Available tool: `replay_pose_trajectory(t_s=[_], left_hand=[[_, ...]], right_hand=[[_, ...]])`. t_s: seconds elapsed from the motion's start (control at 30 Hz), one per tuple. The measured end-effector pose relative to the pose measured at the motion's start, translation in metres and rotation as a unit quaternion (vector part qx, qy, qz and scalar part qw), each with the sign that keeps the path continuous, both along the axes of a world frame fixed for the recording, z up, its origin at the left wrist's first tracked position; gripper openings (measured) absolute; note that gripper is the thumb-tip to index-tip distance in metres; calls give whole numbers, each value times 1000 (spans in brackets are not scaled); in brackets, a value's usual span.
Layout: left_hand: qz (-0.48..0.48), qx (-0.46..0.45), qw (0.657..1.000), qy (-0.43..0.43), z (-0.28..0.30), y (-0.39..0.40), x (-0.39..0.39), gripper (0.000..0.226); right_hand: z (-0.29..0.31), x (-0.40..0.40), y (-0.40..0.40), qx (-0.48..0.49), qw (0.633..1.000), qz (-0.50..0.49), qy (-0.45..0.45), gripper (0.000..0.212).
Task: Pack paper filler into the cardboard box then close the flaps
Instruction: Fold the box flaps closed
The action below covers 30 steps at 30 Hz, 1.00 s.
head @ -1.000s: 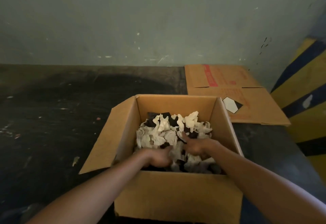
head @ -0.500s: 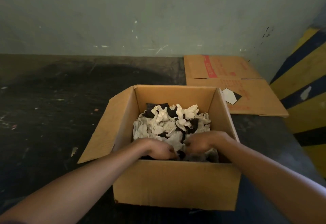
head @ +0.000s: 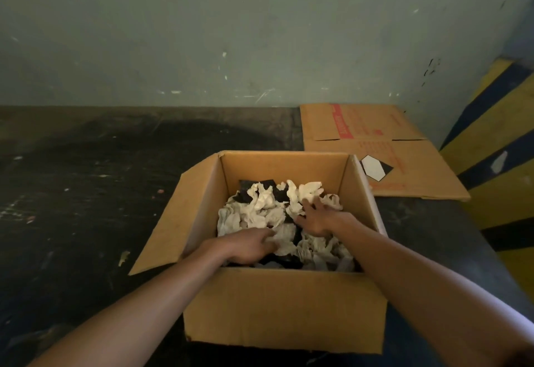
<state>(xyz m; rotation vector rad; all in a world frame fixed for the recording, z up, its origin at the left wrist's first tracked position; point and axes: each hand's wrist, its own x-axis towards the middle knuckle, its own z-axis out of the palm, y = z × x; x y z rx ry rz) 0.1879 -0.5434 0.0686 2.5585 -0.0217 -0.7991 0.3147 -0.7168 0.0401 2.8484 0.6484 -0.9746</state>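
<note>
Dark floor; right hand (head: 318, 217) farther forward (perhaps flatter).

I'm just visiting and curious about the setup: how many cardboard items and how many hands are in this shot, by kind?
Open cardboard box, with paper filler inside: 1
Flattened cardboard lying on the floor behind it: 1
Hands, left hand and right hand, both in the box on the filler: 2
Total: 4

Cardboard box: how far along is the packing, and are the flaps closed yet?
Done: crumpled paper filler already covers most of the cardboard box. In hand: the left hand and right hand rest spread on the filler. Left: closing; the left flap stands open outward.
</note>
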Motion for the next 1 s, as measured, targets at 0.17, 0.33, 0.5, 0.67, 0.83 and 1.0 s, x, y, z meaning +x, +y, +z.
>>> replay_pose_trajectory(t_s=[0.17,0.33,0.5,0.67,0.83,1.0], left_hand=[[-20,32,998,57,2,-2,-8,56],[-5,-18,999,-35,36,-3,-30,61],[-86,-4,991,-107,36,-3,-74,54],[-106,82,958,-254,28,-8,-97,29],[-65,88,936,-334,12,-12,-104,27],[3,90,928,-360,12,-18,-113,28]], right_hand=[[-26,-6,-2,10,998,-13,56,75],[54,-16,-22,190,980,-50,-22,57],[92,-53,-76,445,847,-203,-210,36],[37,-99,-126,433,728,-500,-183,42],[-9,-129,-153,496,494,-702,133,38],[35,-149,-156,642,270,-717,43,35]])
